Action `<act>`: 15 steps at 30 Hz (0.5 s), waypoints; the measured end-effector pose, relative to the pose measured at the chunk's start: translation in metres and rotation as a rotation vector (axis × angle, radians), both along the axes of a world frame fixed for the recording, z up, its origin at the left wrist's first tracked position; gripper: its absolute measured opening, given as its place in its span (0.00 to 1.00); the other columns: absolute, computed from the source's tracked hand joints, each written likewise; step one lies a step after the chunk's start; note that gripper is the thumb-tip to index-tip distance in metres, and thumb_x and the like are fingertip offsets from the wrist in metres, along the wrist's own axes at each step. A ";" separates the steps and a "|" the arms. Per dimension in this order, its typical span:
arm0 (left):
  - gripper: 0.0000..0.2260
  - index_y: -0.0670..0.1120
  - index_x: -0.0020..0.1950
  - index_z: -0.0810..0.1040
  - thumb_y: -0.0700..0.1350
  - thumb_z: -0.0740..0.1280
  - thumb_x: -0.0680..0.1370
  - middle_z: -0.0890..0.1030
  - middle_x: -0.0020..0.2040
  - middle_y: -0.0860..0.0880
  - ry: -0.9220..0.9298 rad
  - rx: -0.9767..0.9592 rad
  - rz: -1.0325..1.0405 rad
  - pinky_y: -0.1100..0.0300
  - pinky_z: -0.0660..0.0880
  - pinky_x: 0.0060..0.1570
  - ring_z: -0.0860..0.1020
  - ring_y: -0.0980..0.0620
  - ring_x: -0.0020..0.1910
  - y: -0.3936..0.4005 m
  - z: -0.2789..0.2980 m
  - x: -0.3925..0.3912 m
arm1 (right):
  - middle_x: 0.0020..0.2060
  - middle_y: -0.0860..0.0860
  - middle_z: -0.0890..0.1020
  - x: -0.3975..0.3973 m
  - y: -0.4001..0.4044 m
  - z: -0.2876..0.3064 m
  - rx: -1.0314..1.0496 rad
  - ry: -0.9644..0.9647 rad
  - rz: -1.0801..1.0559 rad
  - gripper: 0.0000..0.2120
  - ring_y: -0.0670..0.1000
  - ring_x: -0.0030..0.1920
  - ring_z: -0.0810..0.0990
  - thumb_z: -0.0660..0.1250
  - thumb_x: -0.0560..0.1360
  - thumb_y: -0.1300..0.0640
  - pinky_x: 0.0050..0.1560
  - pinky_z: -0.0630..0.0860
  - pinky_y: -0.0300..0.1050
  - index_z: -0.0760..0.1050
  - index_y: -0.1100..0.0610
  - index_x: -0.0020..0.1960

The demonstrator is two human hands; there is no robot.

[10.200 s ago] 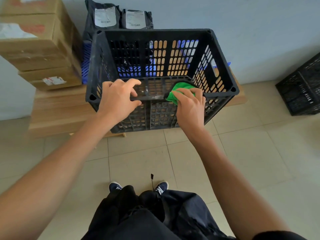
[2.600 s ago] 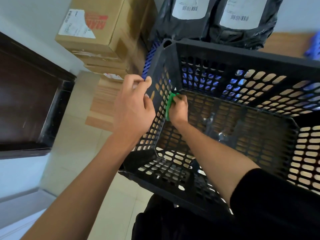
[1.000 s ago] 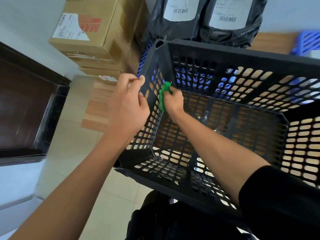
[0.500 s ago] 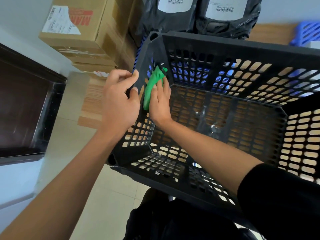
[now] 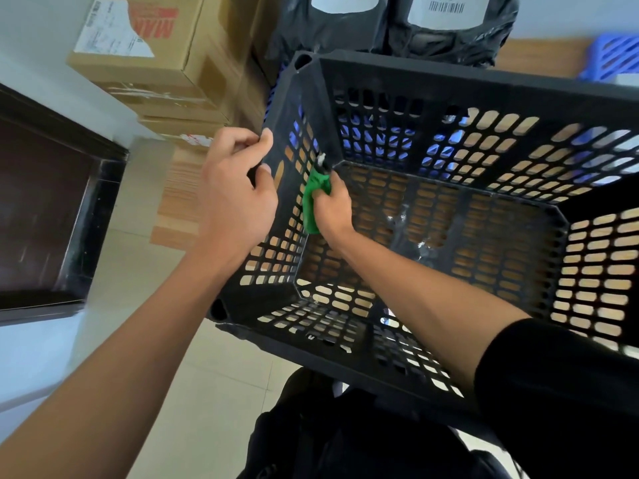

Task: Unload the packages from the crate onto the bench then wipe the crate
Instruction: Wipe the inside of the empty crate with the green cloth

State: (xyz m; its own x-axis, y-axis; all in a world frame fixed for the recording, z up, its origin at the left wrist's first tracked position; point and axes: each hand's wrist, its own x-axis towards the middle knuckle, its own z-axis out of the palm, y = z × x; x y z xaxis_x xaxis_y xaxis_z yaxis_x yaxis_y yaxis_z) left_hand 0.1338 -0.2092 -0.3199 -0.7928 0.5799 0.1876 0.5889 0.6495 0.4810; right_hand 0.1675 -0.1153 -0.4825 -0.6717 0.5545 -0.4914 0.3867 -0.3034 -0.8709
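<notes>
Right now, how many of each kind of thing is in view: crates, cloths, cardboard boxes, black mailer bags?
Black crate: 1
Blue crate: 1
Green cloth: 1
Cardboard boxes: 2 clearly told apart in the stack
Black mailer bags: 2
Total: 7

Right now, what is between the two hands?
In the head view, the black crate's slotted side wall separates left hand outside from right hand holding green cloth inside.

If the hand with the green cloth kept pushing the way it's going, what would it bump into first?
Probably the far left inner corner of the black crate. The right hand, its grip holding the green cloth, points up along the left wall toward it, though depth is unclear.
</notes>
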 end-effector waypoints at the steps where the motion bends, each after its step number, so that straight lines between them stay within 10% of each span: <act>1: 0.18 0.40 0.68 0.79 0.33 0.65 0.79 0.77 0.59 0.43 0.003 0.000 0.001 0.54 0.76 0.58 0.77 0.49 0.57 0.000 0.000 -0.001 | 0.61 0.58 0.77 0.001 0.000 0.005 0.005 0.020 -0.012 0.19 0.57 0.61 0.78 0.59 0.78 0.64 0.65 0.75 0.60 0.73 0.56 0.68; 10: 0.18 0.41 0.69 0.79 0.34 0.65 0.79 0.77 0.60 0.44 0.002 -0.015 -0.003 0.61 0.74 0.59 0.76 0.51 0.58 -0.002 0.001 -0.003 | 0.76 0.57 0.67 0.003 -0.022 0.001 0.046 0.058 -0.018 0.27 0.58 0.76 0.66 0.55 0.81 0.66 0.76 0.64 0.59 0.61 0.55 0.79; 15: 0.18 0.39 0.68 0.79 0.32 0.65 0.79 0.78 0.59 0.42 0.028 -0.024 -0.012 0.77 0.62 0.57 0.71 0.56 0.56 -0.002 0.003 -0.002 | 0.61 0.58 0.81 0.004 -0.008 -0.005 -0.045 -0.061 -0.010 0.28 0.55 0.53 0.81 0.54 0.76 0.72 0.40 0.79 0.38 0.71 0.56 0.73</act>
